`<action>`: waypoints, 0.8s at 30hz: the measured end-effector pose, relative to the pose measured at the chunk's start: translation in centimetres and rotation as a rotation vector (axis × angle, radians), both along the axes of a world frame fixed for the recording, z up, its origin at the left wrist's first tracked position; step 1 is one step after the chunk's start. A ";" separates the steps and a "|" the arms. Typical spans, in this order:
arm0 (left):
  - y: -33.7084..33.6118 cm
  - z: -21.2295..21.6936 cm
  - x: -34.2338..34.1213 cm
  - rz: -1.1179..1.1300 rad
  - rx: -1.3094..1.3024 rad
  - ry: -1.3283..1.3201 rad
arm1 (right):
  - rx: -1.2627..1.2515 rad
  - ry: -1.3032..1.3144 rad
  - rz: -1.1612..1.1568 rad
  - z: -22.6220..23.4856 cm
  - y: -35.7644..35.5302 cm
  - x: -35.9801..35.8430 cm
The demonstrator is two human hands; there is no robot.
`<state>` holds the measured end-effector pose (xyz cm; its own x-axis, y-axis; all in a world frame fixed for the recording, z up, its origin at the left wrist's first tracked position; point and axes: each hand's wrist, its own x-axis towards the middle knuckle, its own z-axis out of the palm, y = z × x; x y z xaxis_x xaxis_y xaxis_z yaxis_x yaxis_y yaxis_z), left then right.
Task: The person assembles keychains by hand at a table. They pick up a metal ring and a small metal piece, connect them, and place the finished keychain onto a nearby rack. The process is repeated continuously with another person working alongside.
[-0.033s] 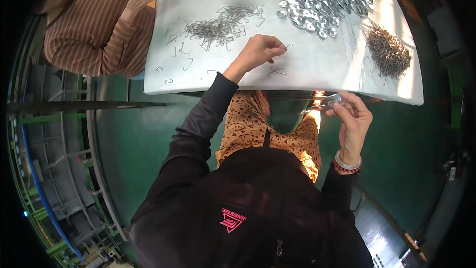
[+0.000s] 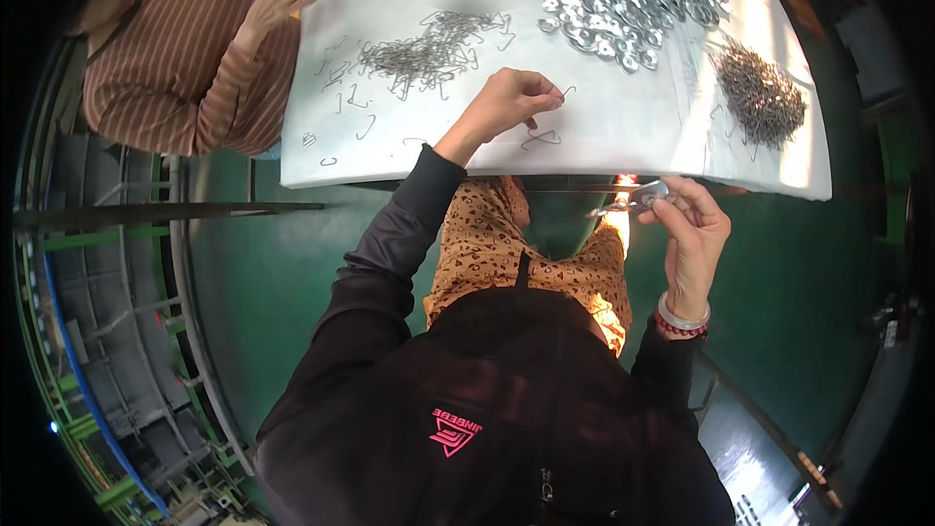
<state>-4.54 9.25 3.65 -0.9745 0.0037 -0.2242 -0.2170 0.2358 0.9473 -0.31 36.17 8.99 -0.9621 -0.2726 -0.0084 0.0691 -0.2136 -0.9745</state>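
Observation:
My left hand (image 2: 509,101) is over the white-covered table (image 2: 623,141), thumb and fingertips closed on a thin bent wire hook (image 2: 570,92). A couple of crossed wire hooks (image 2: 542,140) lie just below it. Off the table's near edge, my right hand (image 2: 693,230) pinches a shiny rounded metal piece (image 2: 650,194). Thin metal parts stick out from that piece to the left, too blurred to tell their shape. Left of my left hand, loose wire hooks (image 2: 419,56) spread in a tangled heap.
A large pile of shiny metal discs (image 2: 633,0) covers the far right of the table. A dense heap of brownish wire pieces (image 2: 762,102) sits near the right edge. At the left, a co-worker in a striped top (image 2: 185,58) handles a small dark item. The floor (image 2: 360,239) is green.
Both hands stay almost in place. The left end of the metal parts in my right hand has risen slightly.

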 end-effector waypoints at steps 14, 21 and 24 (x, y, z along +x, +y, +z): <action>8.3 3.0 4.2 -0.221 0.339 0.084 | -0.020 -0.063 -0.085 -3.0 0.2 -0.1; 10.1 2.2 5.6 -0.109 0.130 0.320 | -0.001 -0.035 -0.140 -3.1 -0.5 0.9; 10.8 1.3 5.9 -0.038 -0.066 0.687 | 0.033 0.049 -0.137 -3.2 -0.9 0.7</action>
